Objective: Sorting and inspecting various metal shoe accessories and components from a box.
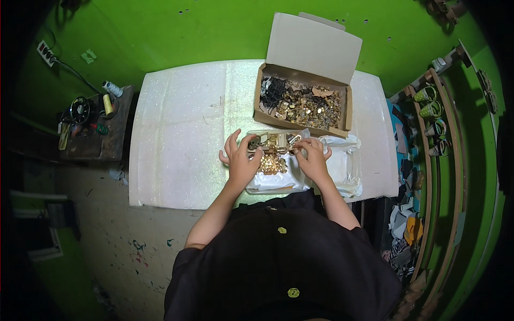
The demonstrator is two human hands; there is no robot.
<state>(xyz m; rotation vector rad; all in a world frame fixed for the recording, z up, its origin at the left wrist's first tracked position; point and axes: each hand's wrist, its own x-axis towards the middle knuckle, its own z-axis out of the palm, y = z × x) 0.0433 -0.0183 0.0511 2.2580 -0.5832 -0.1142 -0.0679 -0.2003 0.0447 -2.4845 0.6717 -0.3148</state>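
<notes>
A shallow clear tray (273,191) lined with white plastic sits at the table's front edge. Sorted groups of gold-toned metal fittings, buckle-like in shape, lie at its back, and a heap of small gold pieces (273,164) lies in front of them. My left hand (243,159) is at the tray's left side, fingers spread, thumb and index finger by the fittings. Over the right side, my right hand (313,156) has its thumb and index finger close together at a fitting; what lies between the fingertips is too small to make out.
Behind the tray stands an open cardboard box (345,115) of mixed gold and black metal bits, lid up. White plastic wrapping (345,163) lies to the right. At left is a small dark table (93,150) with thread spools; at right, a wooden rack (447,101) holding sandals.
</notes>
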